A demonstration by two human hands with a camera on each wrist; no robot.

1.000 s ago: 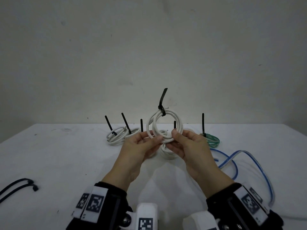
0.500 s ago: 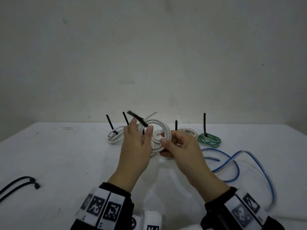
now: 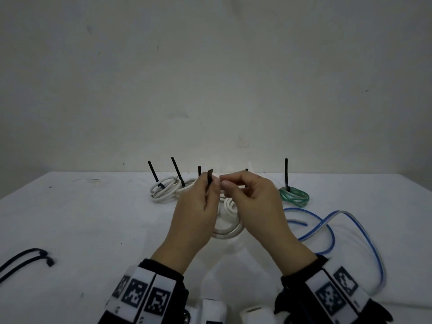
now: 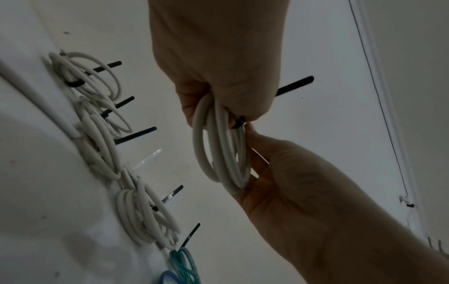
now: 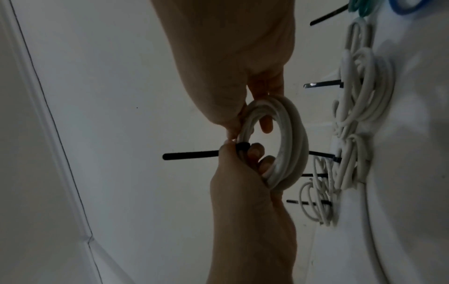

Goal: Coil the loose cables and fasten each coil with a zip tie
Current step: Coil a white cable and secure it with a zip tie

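Hands cover most of the white coil (image 3: 228, 226) in the head view, where only its lower loops show between the wrists; the wrist views give the rest. The left hand (image 3: 196, 213) has its fingers curled through the coil and pinches the black zip tie (image 3: 210, 177) at its head, the tail sticking up past the fingertips. The right hand (image 3: 253, 204) pinches the coil's bundled strands just beside that tie, its other fingers curled inside the ring. The coil hangs above the white surface (image 3: 81, 218), clear of it. Behind the hands a row of tied white coils (image 3: 163, 189) lies near the surface's far edge — how many I cannot tell, since the hands hide the middle ones and the strands run together. A green coil (image 3: 294, 196) with an upright tie sits at the row's right end. To the right a loose blue cable (image 3: 327, 226) sprawls toward the near edge, partly behind the right sleeve. Spare black zip ties (image 3: 28, 259) lie at the left edge, cut off by the frame — open surface lies between them and the hands.
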